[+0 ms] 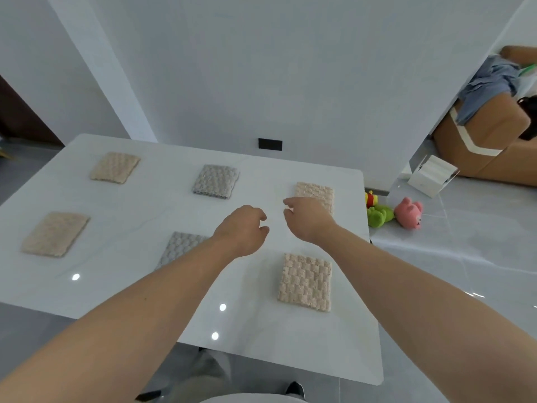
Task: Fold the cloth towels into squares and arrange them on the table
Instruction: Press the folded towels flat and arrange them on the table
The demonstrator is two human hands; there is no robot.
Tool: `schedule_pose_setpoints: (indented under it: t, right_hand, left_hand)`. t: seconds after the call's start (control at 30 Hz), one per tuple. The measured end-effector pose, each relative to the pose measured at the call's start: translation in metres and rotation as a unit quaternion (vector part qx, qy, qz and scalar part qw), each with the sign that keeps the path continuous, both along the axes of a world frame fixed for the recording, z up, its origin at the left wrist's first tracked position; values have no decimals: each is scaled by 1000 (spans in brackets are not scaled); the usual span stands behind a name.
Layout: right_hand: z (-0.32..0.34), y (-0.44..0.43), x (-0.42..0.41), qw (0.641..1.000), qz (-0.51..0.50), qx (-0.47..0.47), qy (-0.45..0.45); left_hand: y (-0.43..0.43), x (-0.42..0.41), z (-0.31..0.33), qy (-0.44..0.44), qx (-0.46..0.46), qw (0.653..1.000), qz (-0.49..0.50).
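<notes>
Several folded towels lie in two rows on the white table [122,286]. The far row holds a beige towel [115,167], a grey towel [215,181] and a beige towel at the right [318,193]. The near row holds a beige towel [55,233], a grey towel [181,247] partly hidden by my left forearm, and a beige checked towel [305,282]. My left hand [242,229] hovers over the table's middle with loosely curled fingers, holding nothing. My right hand [308,218] hovers at the near left edge of the far right towel, fingers relaxed, holding nothing.
Plush toys, green [379,216] and pink [409,213], lie on the floor right of the table. A white box [430,175] and a brown sofa [488,141] with clothes stand further right. A wall runs behind the table.
</notes>
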State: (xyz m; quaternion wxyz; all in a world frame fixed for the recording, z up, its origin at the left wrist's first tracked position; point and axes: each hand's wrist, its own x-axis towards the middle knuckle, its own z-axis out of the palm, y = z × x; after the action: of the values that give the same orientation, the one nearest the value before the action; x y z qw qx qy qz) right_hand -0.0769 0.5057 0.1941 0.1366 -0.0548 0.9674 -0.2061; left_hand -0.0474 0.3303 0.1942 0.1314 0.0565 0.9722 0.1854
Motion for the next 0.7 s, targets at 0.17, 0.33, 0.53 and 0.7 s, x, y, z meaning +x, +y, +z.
schedule_pose_setpoints:
  t: [0.17,0.33,0.53,0.7]
  right_hand:
    - [-17,-48,-22,1000,-10,13,-4]
    - [-43,-121,-60,999,-33,27,-9]
    - [-65,-204,-91,992,-100,35,-75]
    - [-81,-239,-106,987,-123,49,-96]
  left_hand:
    - [-54,-28,-12,4,6,1000,-13]
    - [-133,-85,-41,5,22,999,-34]
    - [-226,-142,-84,-35,22,995,-86]
    - [-267,-181,-109,-40,-13,992,-123]
